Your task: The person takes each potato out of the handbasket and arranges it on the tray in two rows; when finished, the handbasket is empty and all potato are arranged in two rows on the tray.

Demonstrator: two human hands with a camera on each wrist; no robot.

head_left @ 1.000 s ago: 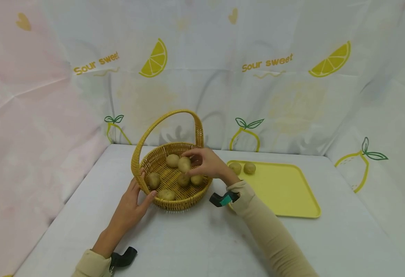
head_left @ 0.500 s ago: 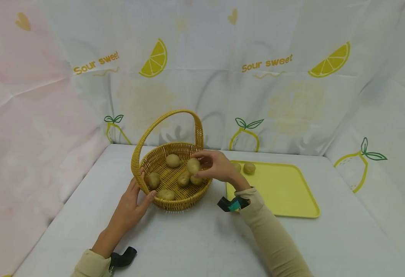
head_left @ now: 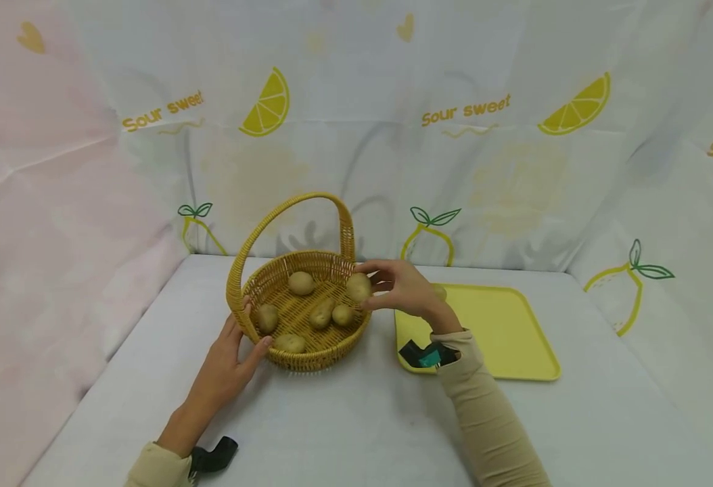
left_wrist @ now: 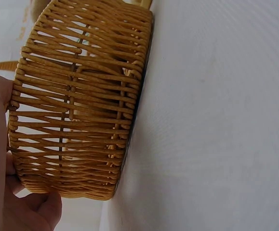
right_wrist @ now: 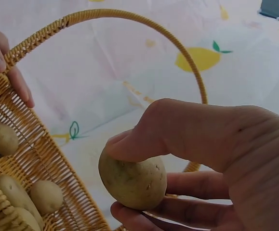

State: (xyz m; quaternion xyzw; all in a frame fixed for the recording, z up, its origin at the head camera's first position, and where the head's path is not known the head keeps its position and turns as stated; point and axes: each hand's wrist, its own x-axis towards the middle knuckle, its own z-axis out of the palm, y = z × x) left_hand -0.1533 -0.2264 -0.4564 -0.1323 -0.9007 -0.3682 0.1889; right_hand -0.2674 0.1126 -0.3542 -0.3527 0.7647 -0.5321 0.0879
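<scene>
basket [head_left: 309,359] rests on white tabletop [head_left: 332,433], lemon-print cloth [head_left: 344,155] behind.

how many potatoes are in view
7 potatoes: five in the basket, one pinched by the right hand, one partly hidden on the yellow tray. More may be hidden behind that hand.

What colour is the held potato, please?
The potato is yellowish brown, clearest in the right wrist view.

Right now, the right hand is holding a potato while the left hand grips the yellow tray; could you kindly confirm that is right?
Not quite: the left hand grips the wicker basket, not the yellow tray, as the head view shows. The right hand is indeed holding a potato.
</scene>
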